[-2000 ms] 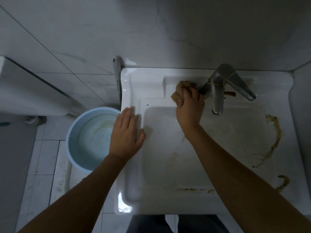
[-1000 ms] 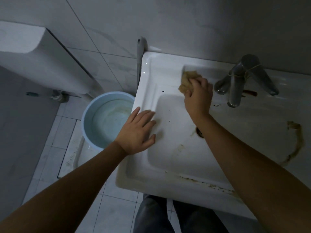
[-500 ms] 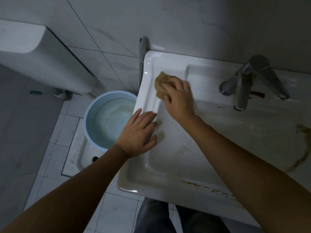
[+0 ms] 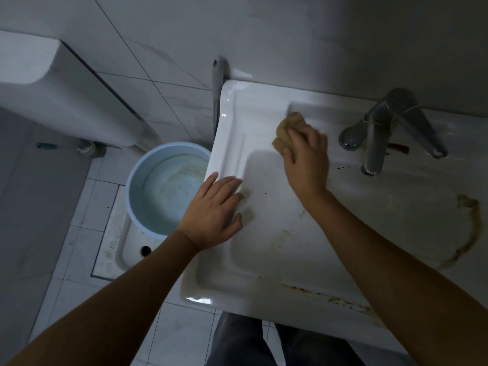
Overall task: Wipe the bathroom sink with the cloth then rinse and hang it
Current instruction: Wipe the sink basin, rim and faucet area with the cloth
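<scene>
We see a glossy white ceramic sink (image 4: 232,122), a crumpled tan cloth (image 4: 286,126), a matt grey metal tap (image 4: 390,128) and a smooth blue plastic bucket (image 4: 137,178).

Views: one only, worn on the person's head; nothing is shared with a second view.
Direction: forward and steeply down onto the sink (image 4: 264,286), with the wall tiles at the top edge.
Nearness: close; both forearms enter from the bottom edge.
Coverage: wide-angle, taking in the faucet (image 4: 380,138) at right, the blue bucket (image 4: 137,180) and floor at left.
Tilt: the sink runs askew across the frame.
</scene>
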A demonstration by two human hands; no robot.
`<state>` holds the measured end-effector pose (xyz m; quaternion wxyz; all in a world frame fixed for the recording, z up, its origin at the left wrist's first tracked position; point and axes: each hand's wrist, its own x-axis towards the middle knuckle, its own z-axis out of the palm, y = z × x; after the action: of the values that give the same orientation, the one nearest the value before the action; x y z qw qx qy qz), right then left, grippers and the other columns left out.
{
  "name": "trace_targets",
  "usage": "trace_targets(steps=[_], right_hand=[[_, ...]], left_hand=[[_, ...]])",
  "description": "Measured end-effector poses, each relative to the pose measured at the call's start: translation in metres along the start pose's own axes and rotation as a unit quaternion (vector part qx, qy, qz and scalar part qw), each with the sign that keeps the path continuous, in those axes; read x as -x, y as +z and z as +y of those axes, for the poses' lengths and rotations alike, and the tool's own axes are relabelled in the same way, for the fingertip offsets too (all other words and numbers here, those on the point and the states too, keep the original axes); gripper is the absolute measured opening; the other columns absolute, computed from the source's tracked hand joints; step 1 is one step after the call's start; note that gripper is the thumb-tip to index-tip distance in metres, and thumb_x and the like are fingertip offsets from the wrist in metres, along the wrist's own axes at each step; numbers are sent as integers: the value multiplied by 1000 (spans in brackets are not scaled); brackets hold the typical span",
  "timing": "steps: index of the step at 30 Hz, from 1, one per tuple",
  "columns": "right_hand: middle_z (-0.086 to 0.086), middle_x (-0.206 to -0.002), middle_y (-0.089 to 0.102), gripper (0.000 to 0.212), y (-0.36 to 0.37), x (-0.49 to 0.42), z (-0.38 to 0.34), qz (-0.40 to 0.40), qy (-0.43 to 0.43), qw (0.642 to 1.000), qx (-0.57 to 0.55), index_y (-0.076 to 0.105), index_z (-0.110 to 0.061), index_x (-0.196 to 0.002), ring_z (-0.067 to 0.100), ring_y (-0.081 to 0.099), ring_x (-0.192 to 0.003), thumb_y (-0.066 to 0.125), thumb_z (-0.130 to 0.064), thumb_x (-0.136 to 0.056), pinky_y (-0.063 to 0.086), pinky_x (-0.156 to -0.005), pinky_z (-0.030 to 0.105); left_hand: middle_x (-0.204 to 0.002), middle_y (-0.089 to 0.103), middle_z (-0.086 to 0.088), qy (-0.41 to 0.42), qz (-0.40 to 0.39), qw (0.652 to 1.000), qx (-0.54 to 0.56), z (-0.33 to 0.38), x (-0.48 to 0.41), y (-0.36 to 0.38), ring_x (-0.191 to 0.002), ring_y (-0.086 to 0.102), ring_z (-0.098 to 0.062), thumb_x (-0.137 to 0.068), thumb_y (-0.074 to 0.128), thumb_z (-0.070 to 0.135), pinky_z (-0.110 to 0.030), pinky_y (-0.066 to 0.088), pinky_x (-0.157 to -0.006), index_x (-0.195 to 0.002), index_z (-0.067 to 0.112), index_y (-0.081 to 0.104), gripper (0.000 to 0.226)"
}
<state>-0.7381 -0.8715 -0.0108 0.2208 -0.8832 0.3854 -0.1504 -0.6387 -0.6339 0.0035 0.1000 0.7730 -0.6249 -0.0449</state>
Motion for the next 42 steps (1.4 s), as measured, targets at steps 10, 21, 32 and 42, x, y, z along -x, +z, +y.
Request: trace_targets(steps=[10,21,32,42], right_hand=[[3,-151,39,57,-17,11,27,-26,-6,998,60,45,-23,-146,30,35,-135,60,-25,-91,45,-107,46],[5,-144,48,52,11,18,-2,37,15,999,-17,57,-20,-139,32,39,-130,55,-16,-86,40,-109,45],[10,-137,44,47,54,73,8,-142,15,982,-121,49,-17,-137,33,51,-120,58,-19,-91,50,-95,47],[3,-116,54,37,39,113,3,-266,46,950,-157,48,-24,-121,23,61,-97,63,-32,-87,51,-79,35]], left_hand=[[-141,58,-14,0,-15,1000,-15,0,0,-1,-135,52,-32,-88,56,38,-53,25,-122,-116,9,69,43],[-140,58,-13,-1,-13,1000,-14,0,-1,0,-135,51,-31,-88,58,36,-52,23,-123,-116,9,69,40],[-139,59,-14,6,3,1000,-29,1,0,2,-135,51,-32,-87,60,33,-52,24,-123,-115,9,69,38],[-140,59,-14,6,8,1000,-25,1,0,2,-135,51,-32,-86,60,33,-52,24,-123,-114,9,69,37]])
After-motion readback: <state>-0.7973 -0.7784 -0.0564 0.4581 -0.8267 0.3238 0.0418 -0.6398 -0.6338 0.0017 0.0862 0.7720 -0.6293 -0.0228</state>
